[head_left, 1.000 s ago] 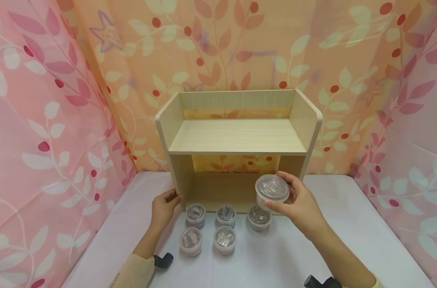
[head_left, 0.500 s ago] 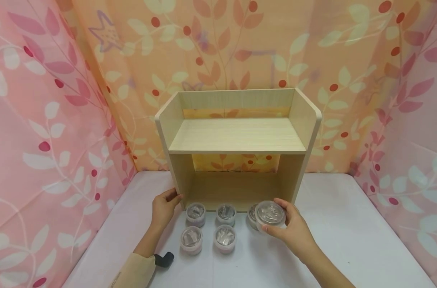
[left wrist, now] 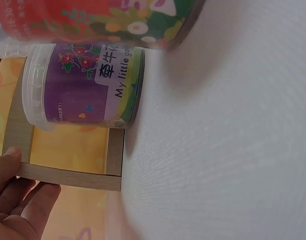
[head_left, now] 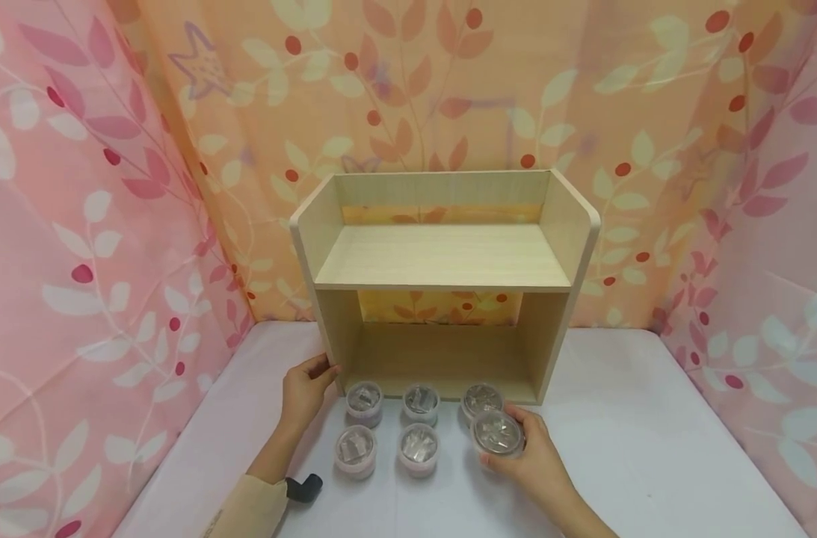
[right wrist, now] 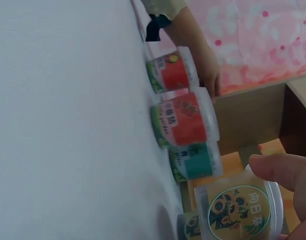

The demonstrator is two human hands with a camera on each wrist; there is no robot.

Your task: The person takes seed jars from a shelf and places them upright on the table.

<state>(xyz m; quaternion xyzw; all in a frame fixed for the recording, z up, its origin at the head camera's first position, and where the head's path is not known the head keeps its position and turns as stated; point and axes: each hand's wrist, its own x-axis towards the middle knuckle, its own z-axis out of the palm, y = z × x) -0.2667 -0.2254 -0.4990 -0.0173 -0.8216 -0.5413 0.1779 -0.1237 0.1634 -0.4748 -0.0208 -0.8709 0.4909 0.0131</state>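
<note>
My right hand (head_left: 539, 459) grips a round plastic tub (head_left: 497, 433) from its right side. The tub has a clear lid and a yellow sunflower label (right wrist: 237, 212), and it overlaps another tub (head_left: 482, 400) just behind it in the head view. My left hand (head_left: 305, 388) pinches the front edge of a pale wooden shelf's left side panel (left wrist: 68, 176) between thumb and fingers. Beside that hand stand a purple-labelled tub (left wrist: 78, 90) and, closer to the left wrist camera, a red-labelled tub (left wrist: 103, 25).
Several lidded tubs stand in two rows before the two-level shelf (head_left: 442, 258), including a front middle one (head_left: 419, 448) and a back middle one (head_left: 421, 403). A white cloth (head_left: 650, 448) covers the table. Patterned curtains (head_left: 421, 90) enclose the back and sides.
My right hand has lowered the sunflower tub from in front of the shelf's lower opening towards the table, nearer to me. My left hand has stayed at the side panel.
</note>
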